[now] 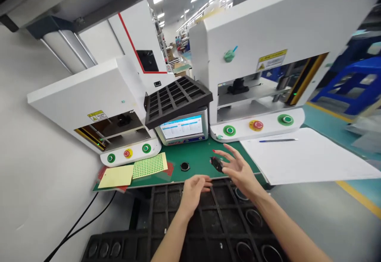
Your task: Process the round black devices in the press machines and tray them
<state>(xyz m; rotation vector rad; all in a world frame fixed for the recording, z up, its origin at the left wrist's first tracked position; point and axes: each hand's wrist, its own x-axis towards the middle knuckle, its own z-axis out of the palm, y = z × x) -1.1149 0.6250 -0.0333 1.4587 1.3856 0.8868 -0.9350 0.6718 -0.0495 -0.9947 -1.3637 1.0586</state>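
Note:
My right hand [240, 171] pinches a small black watch-case-like part [216, 164] between thumb and fingers, with the other fingers spread. The part is tilted above the green bench top. My left hand [194, 192] is closed, its fingers curled together over the near edge of the black compartment tray [208, 220]; what they hold, if anything, is hidden. A round black watch case [185, 167] lies on the green bench, forward and left of my left hand. Round black-rimmed parts [253, 217] sit in the tray's right-hand compartments.
White press machines [131, 157] [258, 125] with buttons stand left and right. A small monitor [184, 127] is between them, with a black tray [178, 97] above it. Yellow sticker sheets [150, 166] lie left; white paper [306, 157] and a pen [278, 140] lie right. Another tray [116, 248] is lower left.

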